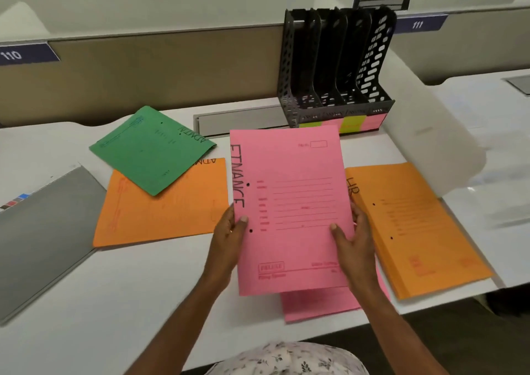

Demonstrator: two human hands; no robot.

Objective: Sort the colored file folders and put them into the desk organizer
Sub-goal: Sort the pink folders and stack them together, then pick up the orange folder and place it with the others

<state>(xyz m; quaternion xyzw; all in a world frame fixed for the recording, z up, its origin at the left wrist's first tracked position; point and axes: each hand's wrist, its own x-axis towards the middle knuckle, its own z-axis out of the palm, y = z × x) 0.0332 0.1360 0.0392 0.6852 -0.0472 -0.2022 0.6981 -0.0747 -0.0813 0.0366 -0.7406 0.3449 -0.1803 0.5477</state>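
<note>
We held the pink FINANCE folder (289, 202) in both hands, face up and raised a little off the white tabletop (129, 288). Our left hand (229, 237) gripped its left edge, thumb on top beside the lower punch hole and the other fingers hidden underneath. Our right hand (354, 237) gripped the right edge the same way, thumb pressed on the printed lines. The folder's top edge overlapped, in our view, the front of the black desk organizer (332, 68), which stood against the partition with its slots showing no folders. A row of green and pink sticky labels (344, 122) ran along the organizer's base.

A second pink folder (318, 303) lay flat under the one we held, close to the near edge of the tabletop. The orange HR folder (415, 231) lay just to the right, partly behind our right hand. To the left lay another orange folder (160, 217), with the green ADMIN folder (152, 151) resting askew on its far corner. A flat grey board (43, 237) sat at the far left.
</note>
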